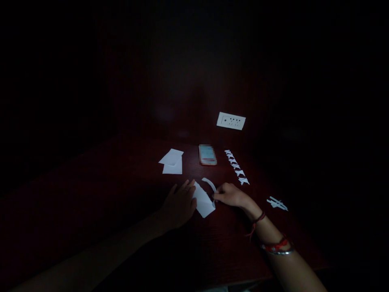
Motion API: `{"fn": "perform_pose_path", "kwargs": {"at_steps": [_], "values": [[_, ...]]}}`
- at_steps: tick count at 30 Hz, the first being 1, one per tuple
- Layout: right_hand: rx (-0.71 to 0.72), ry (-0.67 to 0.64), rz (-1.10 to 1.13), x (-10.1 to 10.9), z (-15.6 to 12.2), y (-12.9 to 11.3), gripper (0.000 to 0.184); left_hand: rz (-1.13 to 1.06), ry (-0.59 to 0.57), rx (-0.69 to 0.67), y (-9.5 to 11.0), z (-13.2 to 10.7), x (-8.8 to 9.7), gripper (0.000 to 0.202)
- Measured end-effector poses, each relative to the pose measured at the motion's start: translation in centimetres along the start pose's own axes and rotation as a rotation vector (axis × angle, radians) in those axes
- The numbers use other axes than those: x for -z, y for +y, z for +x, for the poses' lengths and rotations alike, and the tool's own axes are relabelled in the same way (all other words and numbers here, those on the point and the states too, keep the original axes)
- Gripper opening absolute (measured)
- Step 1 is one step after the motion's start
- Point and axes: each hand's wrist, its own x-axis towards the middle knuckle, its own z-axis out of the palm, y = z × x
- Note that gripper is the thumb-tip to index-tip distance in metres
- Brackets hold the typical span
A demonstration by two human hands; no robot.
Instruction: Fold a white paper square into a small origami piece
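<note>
Nearest of all, my forearms [288, 263] enter along the bottom, left and right. Lower centre on the counter [237, 247], my left grip [181, 203] lies spread on a white sheet [205, 206], clasping nothing, presumably to stop it sliding. My right grip [214, 195] is pinched closed on a curled paper strip [209, 183] beside the sheet's right edge; whether they're joined I cannot tell. Two other sheets [172, 158] overlap left of centre, seemingly set apart to leave working room.
</note>
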Motion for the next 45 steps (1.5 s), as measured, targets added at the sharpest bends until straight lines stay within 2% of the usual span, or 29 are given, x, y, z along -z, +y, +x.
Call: {"fn": "perform_pose_path", "kwargs": {"at_steps": [3,6,15,23,26,28,29,32,34,45], "values": [[0.047,-0.008,-0.004,-0.1,-0.1,-0.4,0.036,0.007,0.001,0.006,0.1,0.1,0.0,0.041],[0.063,-0.016,-0.014,-0.1,-0.1,-0.5,0.024,0.016,0.000,0.011,0.0,0.1,-0.1,0.042],[-0.016,-0.157,0.006,0.5,-0.2,0.4,0.022,0.054,0.021,0.015,0.1,0.0,0.0,0.038],[-0.024,-0.127,0.005,0.5,-0.3,0.1,0.025,0.044,0.079,0.008,0.1,-0.2,0.1,0.035],[-0.004,-0.098,0.008,0.5,-0.3,0.0,0.025,0.050,0.152,-0.024,0.7,-0.1,1.0,0.038],[0.008,-0.091,0.008,0.4,-0.3,-0.1,0.025,0.040,0.181,-0.095,1.4,0.0,1.7,0.037],[0.015,-0.085,0.006,0.4,-0.2,0.0,0.024,0.017,0.163,-0.140,1.8,-0.1,2.0,0.034],[0.042,-0.068,-0.010,0.2,-0.1,0.2,0.023,-0.088,-0.018,-0.363,2.6,-0.7,2.3,0.027],[0.058,-0.065,-0.020,0.1,0.0,0.4,0.024,-0.118,-0.024,-0.416,2.8,-1.1,2.2,0.032],[0.024,-0.080,-0.050,0.3,-0.1,0.2,0.025,-0.156,-0.066,-0.373,2.5,-1.2,2.6,0.031]]}}
